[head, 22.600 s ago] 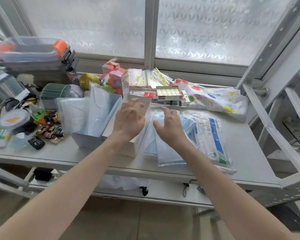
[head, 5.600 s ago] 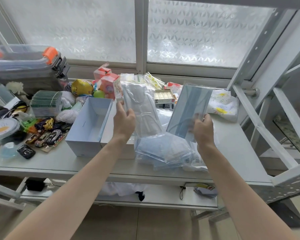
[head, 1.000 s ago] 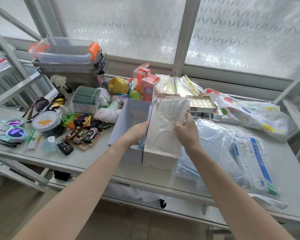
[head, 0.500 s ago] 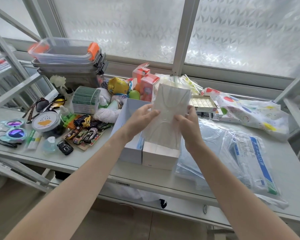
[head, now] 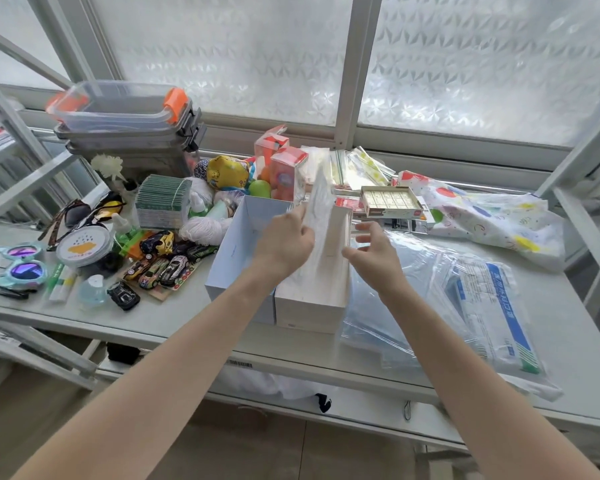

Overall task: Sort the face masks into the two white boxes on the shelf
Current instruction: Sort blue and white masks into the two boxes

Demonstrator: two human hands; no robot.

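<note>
Two white boxes stand side by side on the shelf: the left box (head: 234, 259) and the right box (head: 312, 303). My left hand (head: 284, 242) pinches a white bagged face mask (head: 321, 206) that stands upright in the right box. Just right of that box my right hand (head: 373, 252) hovers with fingers spread, holding nothing. A pile of blue bagged masks (head: 433, 285) lies on the shelf to the right.
Toy cars (head: 163, 268), a round tub (head: 84, 245), sunglasses (head: 21, 265) and stacked clear bins (head: 125, 123) crowd the left. Red cartons (head: 284, 164), a flat tile box (head: 390, 200) and a spotted bag (head: 482, 216) sit behind. Shelf uprights (head: 582, 188) flank the right.
The white mask was held up by both hands; it now stands edge-on in the right box. My right hand has let go and opened.
</note>
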